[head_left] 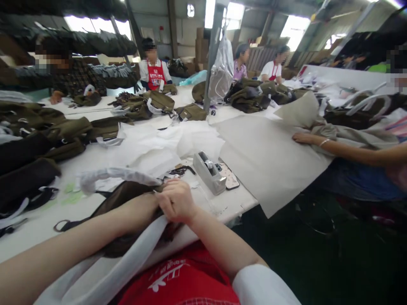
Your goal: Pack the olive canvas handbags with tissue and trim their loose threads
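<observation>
A dark brown bag [119, 195] lies on the table edge in front of me, its handles [140, 250] wrapped in white paper. A metal ring on a dark tab sticks out at its left. My right hand [176, 200] is closed, its fingers pinching the bag near its right end. My left forearm reaches across the bag, and my left hand goes in behind the right one. The left fingers are hidden. Just beyond my hands lie a dark chain or strap [181, 170] and a grey tape dispenser [209, 173].
A phone [229, 176] lies beside the dispenser. White paper sheets [165, 142] spread beyond it. Olive bags [60, 131] pile up on the left. At right, another person's hand [303, 138] rests on a large grey sheet [263, 152]. A metal post [212, 59] rises mid-table; several co-workers sit behind.
</observation>
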Demonstrator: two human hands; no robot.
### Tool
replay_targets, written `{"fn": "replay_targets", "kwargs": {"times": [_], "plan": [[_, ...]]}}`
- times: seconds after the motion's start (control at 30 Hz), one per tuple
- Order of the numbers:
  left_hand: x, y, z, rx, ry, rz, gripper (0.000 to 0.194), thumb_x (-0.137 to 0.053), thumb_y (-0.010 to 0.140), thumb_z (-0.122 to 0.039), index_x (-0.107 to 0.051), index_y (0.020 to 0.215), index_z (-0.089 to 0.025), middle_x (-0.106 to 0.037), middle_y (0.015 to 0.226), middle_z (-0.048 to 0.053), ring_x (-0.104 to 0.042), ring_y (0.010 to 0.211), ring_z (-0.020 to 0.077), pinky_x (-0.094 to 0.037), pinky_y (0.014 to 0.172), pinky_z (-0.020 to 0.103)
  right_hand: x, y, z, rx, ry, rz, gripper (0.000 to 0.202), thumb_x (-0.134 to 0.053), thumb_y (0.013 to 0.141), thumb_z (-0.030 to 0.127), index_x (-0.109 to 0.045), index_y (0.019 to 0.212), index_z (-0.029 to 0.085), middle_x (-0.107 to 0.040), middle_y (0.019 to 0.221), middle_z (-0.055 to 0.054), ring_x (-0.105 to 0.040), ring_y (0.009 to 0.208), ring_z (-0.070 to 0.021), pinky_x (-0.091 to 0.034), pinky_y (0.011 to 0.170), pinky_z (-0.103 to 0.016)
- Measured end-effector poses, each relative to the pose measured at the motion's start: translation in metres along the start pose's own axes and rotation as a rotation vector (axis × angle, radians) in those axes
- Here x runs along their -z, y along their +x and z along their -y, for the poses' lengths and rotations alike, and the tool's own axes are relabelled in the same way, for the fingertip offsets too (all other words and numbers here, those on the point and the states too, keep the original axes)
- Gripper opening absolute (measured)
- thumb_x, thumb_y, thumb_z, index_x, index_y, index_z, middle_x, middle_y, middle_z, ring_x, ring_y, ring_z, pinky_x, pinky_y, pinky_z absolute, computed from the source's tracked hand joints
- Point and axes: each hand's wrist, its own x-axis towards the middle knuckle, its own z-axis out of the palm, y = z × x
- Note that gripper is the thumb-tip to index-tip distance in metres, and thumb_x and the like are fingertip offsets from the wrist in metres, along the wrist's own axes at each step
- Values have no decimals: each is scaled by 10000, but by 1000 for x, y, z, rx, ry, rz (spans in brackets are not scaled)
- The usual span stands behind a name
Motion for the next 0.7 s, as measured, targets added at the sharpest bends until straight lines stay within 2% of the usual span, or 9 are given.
{"fn": "replay_targets", "kwargs": {"times": [0.1, 0.2, 0.27, 0.33, 0.4, 0.5, 0.57, 0.63, 0.7], "plan": [[42, -18, -7, 33, 135, 191, 319, -530, 912, -409, -719, 1140, -290, -674, 1273, 48, -628, 1159, 257, -488, 1052, 387, 14, -9, -11, -105, 45, -100, 512, -284, 997, 288, -372, 495, 237, -503, 476, -8, -509, 517, -146, -463, 737, -320], [66, -30, -8, 103, 186, 205, 370, -428, 963, -406, -690, 1197, -290, -628, 1349, 39, -568, 1259, 231, -421, 1130, 383, 13, -10, -12, -138, 89, -118, 522, -259, 1011, 303, -350, 501, 241, -479, 484, -11, -493, 518, -150, -464, 756, -340], [65, -32, -4, 104, 162, 194, 359, -429, 963, -382, -692, 1189, -290, -648, 1320, 35, -578, 1248, 228, -421, 1126, 373, 7, -8, -10, -130, 97, -108, 516, -269, 1009, 304, -354, 504, 238, -477, 489, -12, -481, 518, -152, -461, 753, -348], [52, -32, 3, 83, 149, 236, 318, -469, 943, -334, -720, 1126, -266, -696, 1229, 54, -630, 1161, 240, -477, 1054, 363, 2, -6, -9, -125, 93, -107, 508, -274, 1005, 291, -360, 508, 235, -477, 490, -12, -474, 520, -154, -454, 743, -353], [35, -30, 11, 80, 149, 295, 246, -531, 888, -251, -757, 981, -217, -750, 1032, 77, -697, 942, 245, -552, 877, 333, -2, -5, -8, -121, 83, -103, 499, -283, 1001, 279, -367, 512, 231, -480, 495, -13, -478, 531, -156, -443, 729, -352], [23, -27, 19, 112, 130, 298, 166, -588, 807, -166, -750, 774, -183, -746, 796, 67, -676, 685, 214, -545, 673, 288, -2, -5, -10, -111, 61, -61, 486, -316, 997, 279, -391, 520, 225, -491, 513, -13, -495, 558, -159, -427, 726, -347], [32, -28, 20, 125, 78, 251, 171, -589, 829, -201, -757, 802, -191, -754, 846, 56, -684, 754, 205, -543, 743, 274, -1, -6, -15, -125, 55, -61, 491, -313, 1002, 280, -408, 523, 224, -497, 519, -15, -506, 571, -163, -424, 736, -348], [52, -33, 19, 148, 10, 184, 262, -517, 911, -304, -763, 943, -222, -757, 982, 44, -686, 904, 203, -522, 875, 278, -1, -5, -21, -163, 52, -87, 510, -295, 1011, 290, -413, 520, 225, -505, 522, -19, -512, 577, -165, -419, 731, -345], [73, -42, 17, 192, -95, 134, 352, -444, 954, -404, -738, 1080, -259, -739, 1094, 30, -671, 1003, 208, -508, 918, 280, -2, -1, -28, -213, 29, -115, 522, -301, 1016, 323, -417, 517, 225, -521, 533, -23, -516, 580, -166, -404, 695, -334]]}}
